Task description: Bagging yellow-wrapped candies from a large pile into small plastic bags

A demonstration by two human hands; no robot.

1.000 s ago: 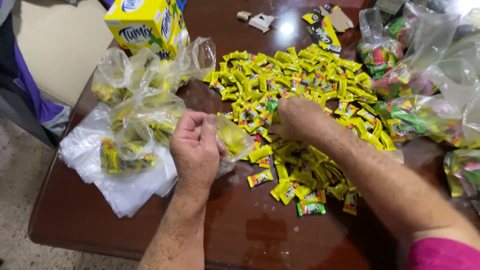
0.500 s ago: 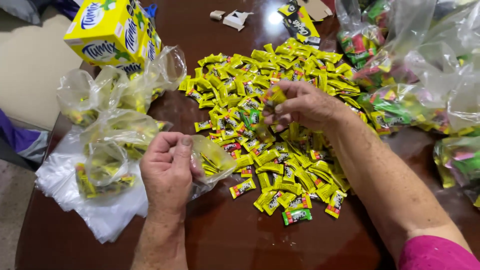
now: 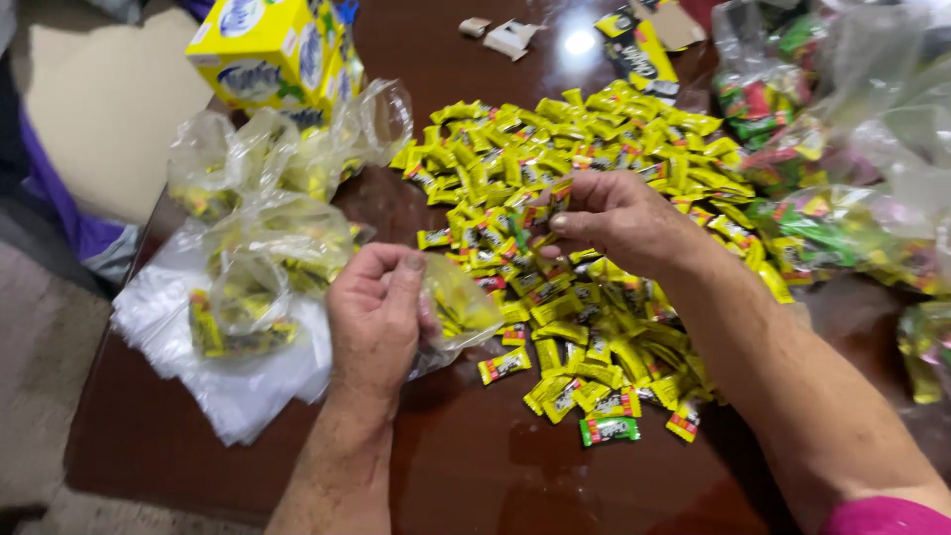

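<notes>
Both hands: left (image 3: 376,317) pinched shut, right (image 3: 614,220) fingertips closed.

- Overhead light strikes the dark polished table (image 3: 475,466), leaving one white hotspot of glare just beyond the far edge of the candy pile (image 3: 584,248).
- Clear plastic bags (image 3: 872,149) right of the pile wash out, shiny and soft.
- Shadows pool faintly under the forearms nearer than the pile.
- Edges bow slightly; the centre stays sharp.

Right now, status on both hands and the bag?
Left hand holds small clear bag open, some candies inside. Right hand pinching yellow candies over the pile. Nothing between hand and bag.
</notes>
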